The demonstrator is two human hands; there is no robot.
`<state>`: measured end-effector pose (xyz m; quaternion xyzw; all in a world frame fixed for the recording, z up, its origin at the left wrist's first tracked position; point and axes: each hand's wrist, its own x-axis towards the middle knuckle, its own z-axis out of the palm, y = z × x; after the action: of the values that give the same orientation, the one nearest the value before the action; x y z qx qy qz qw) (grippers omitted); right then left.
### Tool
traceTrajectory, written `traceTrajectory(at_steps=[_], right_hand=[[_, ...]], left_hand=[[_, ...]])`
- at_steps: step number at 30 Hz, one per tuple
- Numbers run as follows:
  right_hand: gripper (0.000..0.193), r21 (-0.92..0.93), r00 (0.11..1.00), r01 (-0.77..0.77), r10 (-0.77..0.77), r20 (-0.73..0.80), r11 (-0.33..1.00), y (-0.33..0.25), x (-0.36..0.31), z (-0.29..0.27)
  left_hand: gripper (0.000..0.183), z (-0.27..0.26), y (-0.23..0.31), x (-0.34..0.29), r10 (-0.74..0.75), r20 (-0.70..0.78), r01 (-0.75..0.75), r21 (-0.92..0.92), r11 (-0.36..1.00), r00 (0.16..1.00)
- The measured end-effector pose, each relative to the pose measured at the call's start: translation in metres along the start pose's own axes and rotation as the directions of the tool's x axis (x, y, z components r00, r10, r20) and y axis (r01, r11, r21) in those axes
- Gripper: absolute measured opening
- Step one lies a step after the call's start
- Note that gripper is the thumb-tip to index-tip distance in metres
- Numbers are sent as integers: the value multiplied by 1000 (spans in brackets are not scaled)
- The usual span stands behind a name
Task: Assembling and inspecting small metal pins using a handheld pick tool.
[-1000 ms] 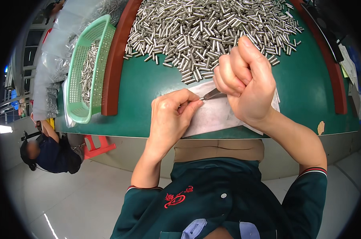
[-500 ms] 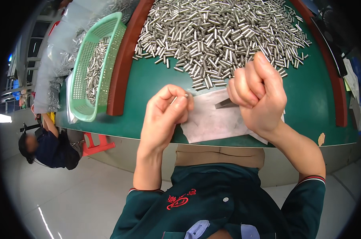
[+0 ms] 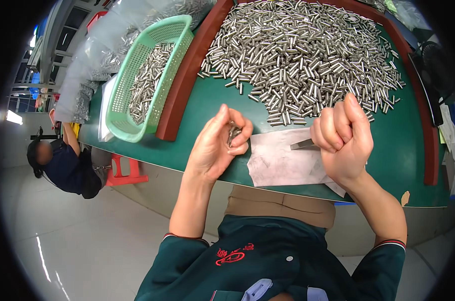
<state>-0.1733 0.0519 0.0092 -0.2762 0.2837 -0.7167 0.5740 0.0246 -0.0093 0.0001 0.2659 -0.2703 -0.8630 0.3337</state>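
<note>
My left hand (image 3: pixel 210 145) is turned palm up, its fingers curled around a few small metal pins (image 3: pixel 233 133) that show in the cupped palm. A flat grey metal strip (image 3: pixel 301 144) sticks out of my right hand (image 3: pixel 343 138), which is closed in a fist around it; the rest of that strip is hidden. Below both hands lies a smudged pale sheet (image 3: pixel 280 160), cloth or paper, on the green tabletop (image 3: pixel 227 173). Just beyond the hands spreads a large heap of short, shiny metal pins (image 3: pixel 307 60).
Red-brown rails (image 3: pixel 179 95) (image 3: pixel 424 120) border the heap. Left of it stands a green plastic basket (image 3: pixel 118 113) holding more pins, with clear bags of metal parts (image 3: pixel 77 95) beyond. Another person (image 3: pixel 62 168) is at the far left near a red stool (image 3: pixel 124 170).
My left hand has opened somewhat, its palm turned up so that the pins show. My right fist still grips the metal strip. The whole view has shifted, with the table appearing further right.
</note>
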Motion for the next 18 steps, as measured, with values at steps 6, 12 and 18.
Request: traceTrajectory(at_steps=[6,12,18], right_hand=[[44,75,999,20,-18,-29,997,-1,0,1],[44,83,999,-4,8,-44,996,-2,2,1],[43,85,999,-18,22,-48,996,-4,2,-1]], left_hand=[[14,5,8,29,477,110,-182,977,106,872],[11,9,5,35,438,160,-36,960,-277,885],[8,-2,8,22,-66,114,30,291,956,991]])
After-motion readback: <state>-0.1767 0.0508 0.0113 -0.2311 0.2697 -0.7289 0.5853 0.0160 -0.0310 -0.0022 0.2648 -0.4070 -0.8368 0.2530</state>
